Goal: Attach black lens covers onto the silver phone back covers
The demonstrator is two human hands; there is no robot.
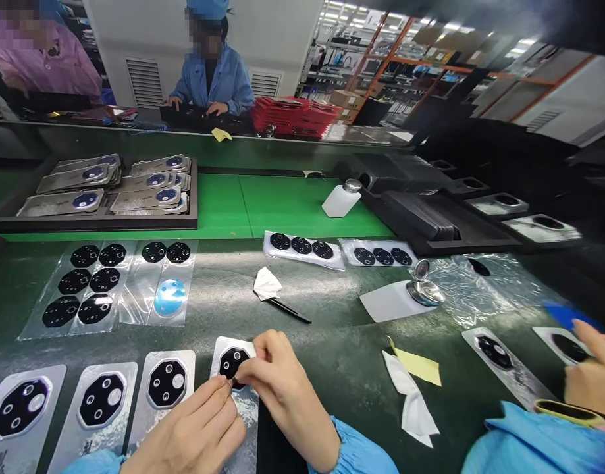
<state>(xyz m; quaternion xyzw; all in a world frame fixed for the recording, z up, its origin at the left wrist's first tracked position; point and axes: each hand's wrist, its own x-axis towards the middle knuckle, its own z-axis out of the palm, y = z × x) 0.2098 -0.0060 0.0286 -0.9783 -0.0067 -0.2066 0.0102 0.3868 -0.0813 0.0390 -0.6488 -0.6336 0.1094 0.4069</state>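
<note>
Hand-fitting a black camera cover on a silver plate, bench view

Going left to right along the green-matted surface [341, 342]: three silver plates [102, 401] sit in a row at the near edge, each with a black eight-sided camera cover on it. Next along is a fourth plate [223, 346], and that's the busy one. Its black cover [229, 361] is between both hands. The left hand [188, 424] has its fingers [216, 401] pinched closed at the cover's lower edge, while the right hand [282, 388] grips the cover and plate from the upper right. Can't tell if there's anything tiny in the pinch.

Behind them, clear film sheets [79, 289] carry more black covers, and one has a blue disc [170, 296] on it. A dark tray [92, 220] of stacked silver plates sits further back. Mid-surface there's a white wipe [266, 284] beside a black pen-like stick [289, 311], then two more sheets of covers [302, 250], a white bottle [342, 197] and a steel-topped dispenser [424, 289]. Yellow paper [418, 367] lies on another wipe [411, 408]. Far right, a co-worker's hand [596, 372] is beside more silver plates [504, 365]
</note>
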